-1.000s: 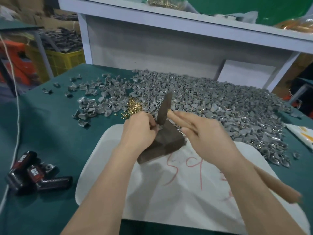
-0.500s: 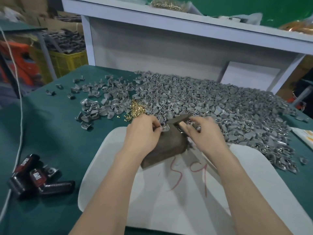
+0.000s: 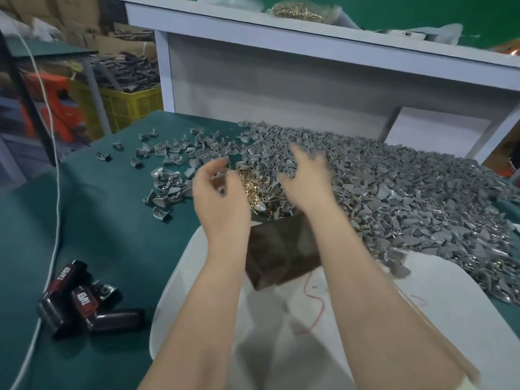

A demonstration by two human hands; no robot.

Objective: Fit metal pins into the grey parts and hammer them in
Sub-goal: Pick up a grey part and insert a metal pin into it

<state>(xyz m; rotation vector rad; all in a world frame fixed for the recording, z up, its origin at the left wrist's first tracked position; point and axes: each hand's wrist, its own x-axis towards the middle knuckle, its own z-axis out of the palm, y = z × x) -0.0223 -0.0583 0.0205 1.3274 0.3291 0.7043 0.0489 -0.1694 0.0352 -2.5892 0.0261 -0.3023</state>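
The left grip (image 3: pixel 222 198) hangs above the middle of the table (image 3: pixel 98 220) with its fingers curled; a small grey bit shows inside the curl, but the blur hides whether it is held. The right grip (image 3: pixel 306 181) is spread wide with nothing in it, just beside the left one, over the near fringe of the grey parts (image 3: pixel 394 198) — a broad heap that fills the table's far right side and thins out toward the far left corner. A small mound of brass pins (image 3: pixel 253 184) lies between the two grips at the heap's edge. A dark block (image 3: pixel 281 249) sits on the far end of a white board (image 3: pixel 365 319) at the table's near edge. Black tools (image 3: pixel 81 299) lie by the left edge — a white cord (image 3: pixel 53 220) runs past them.
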